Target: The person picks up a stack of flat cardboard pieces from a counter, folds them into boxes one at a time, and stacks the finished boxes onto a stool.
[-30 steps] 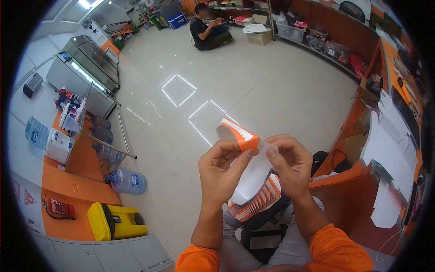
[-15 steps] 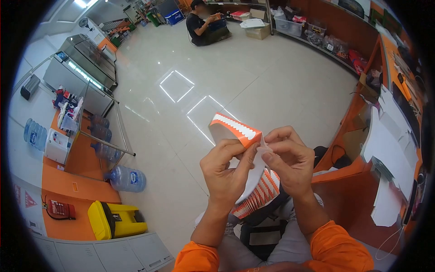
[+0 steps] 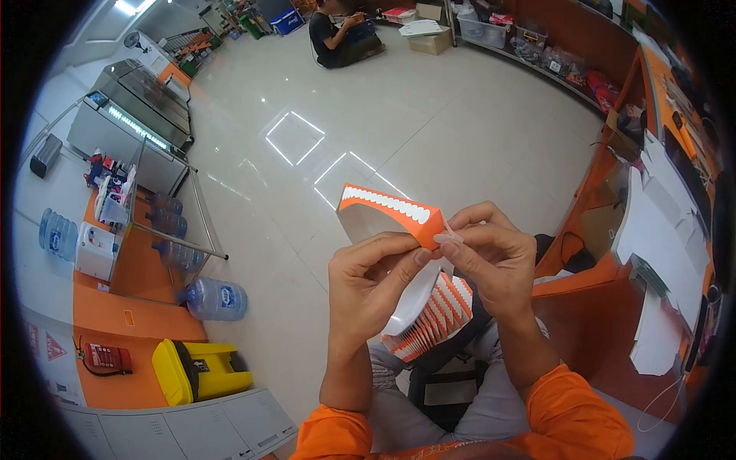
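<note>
My left hand [image 3: 373,280] is closed on an orange folded paper strip [image 3: 387,204] with a row of white rounded marks; the strip extends away to the upper left. My right hand [image 3: 491,261] pinches a thin translucent whitish piece [image 3: 448,237] at the strip's near end, with the fingertips of both hands close together. Below them, over my lap, lies a stack of orange-and-white zigzag-edged pieces [image 3: 433,322]. A smooth white curved piece [image 3: 410,304] shows beside the stack, its upper part hidden by my hands.
White sheets [image 3: 658,222] cover an orange desk on the right. At left stand a large water bottle [image 3: 217,299], a metal-framed table [image 3: 207,249] and a yellow bin [image 3: 201,372]. A person [image 3: 341,34] sits on the floor far ahead, near a cardboard box [image 3: 431,41].
The strip's near end has turned, showing more of its orange face. Both hands stay close together at that end, and the view has shifted slightly.
</note>
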The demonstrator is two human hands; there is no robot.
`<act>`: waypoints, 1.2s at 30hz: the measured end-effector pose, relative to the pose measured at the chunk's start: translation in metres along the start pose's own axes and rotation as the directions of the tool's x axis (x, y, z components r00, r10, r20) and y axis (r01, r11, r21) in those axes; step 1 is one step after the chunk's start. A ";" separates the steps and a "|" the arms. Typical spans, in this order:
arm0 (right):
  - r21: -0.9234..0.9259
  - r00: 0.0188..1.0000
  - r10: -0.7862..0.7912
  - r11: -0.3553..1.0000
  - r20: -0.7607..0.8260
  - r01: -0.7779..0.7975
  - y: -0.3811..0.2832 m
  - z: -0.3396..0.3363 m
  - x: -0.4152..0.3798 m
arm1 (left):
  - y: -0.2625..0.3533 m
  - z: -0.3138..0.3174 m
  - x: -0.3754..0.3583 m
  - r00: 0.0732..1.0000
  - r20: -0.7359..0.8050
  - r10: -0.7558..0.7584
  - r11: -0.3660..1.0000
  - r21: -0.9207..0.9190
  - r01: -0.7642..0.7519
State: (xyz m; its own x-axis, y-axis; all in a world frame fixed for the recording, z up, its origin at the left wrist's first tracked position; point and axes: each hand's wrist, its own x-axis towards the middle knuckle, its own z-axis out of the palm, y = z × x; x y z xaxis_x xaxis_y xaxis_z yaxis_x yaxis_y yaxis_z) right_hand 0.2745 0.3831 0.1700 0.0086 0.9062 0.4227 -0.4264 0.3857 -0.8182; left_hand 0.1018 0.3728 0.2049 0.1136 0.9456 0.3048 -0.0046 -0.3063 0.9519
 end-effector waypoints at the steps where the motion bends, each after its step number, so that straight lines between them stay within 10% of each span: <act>1: 0.036 1.000 0.022 0.999 -0.013 -0.021 -0.001 0.001 0.000 | 0.000 0.001 0.000 1.000 0.002 -0.002 1.000 -0.011 0.002; 36: -0.219 0.988 -0.156 0.964 -0.019 0.149 -0.005 -0.004 -0.002 | -0.010 -0.004 0.009 0.972 0.154 0.178 0.981 0.051 -0.188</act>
State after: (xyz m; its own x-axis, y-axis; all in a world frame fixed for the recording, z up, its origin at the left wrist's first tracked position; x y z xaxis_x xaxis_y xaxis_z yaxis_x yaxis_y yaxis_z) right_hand 0.2802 0.3802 0.1721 0.0922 0.8379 0.5380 -0.2121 0.5445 -0.8115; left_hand 0.0988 0.3846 0.1978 0.2623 0.8476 0.4613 0.0245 -0.4837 0.8749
